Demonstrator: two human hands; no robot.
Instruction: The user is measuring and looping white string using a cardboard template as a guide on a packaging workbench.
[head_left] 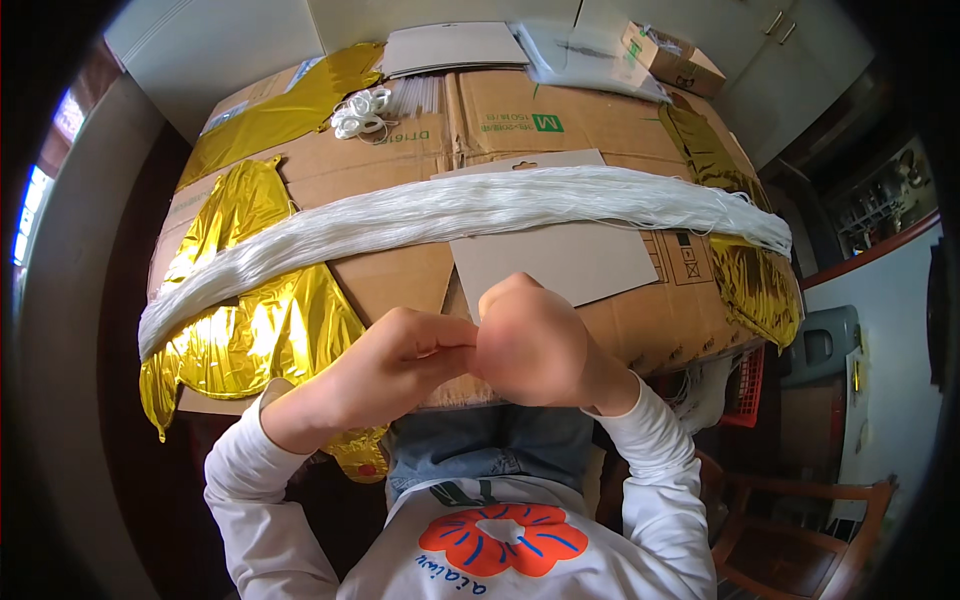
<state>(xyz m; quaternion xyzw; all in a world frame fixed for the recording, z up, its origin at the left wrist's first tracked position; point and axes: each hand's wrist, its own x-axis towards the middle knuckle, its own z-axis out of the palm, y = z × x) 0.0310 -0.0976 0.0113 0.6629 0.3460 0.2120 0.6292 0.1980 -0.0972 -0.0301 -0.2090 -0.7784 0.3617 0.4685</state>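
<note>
My left hand (410, 360) and my right hand (530, 345) meet above the near edge of the table, in front of my body. The left fingers are pinched together against the side of the right hand. My right hand is curled into a fist and a little blurred. Anything held between them is too small or hidden to make out. Just beyond lies a flat grey card (560, 265) with a hanging hole at its far edge. Across it stretches a long bundle of white strands (480, 208), spanning nearly the whole table.
Flattened cardboard (390, 270) covers the table. Shiny gold foil (270, 320) lies at the left, with more gold foil (750, 280) at the right. Farther back are a white cord coil (362, 112), stacked grey cards (455, 48), clear plastic bags (585, 62) and a small carton (675, 60).
</note>
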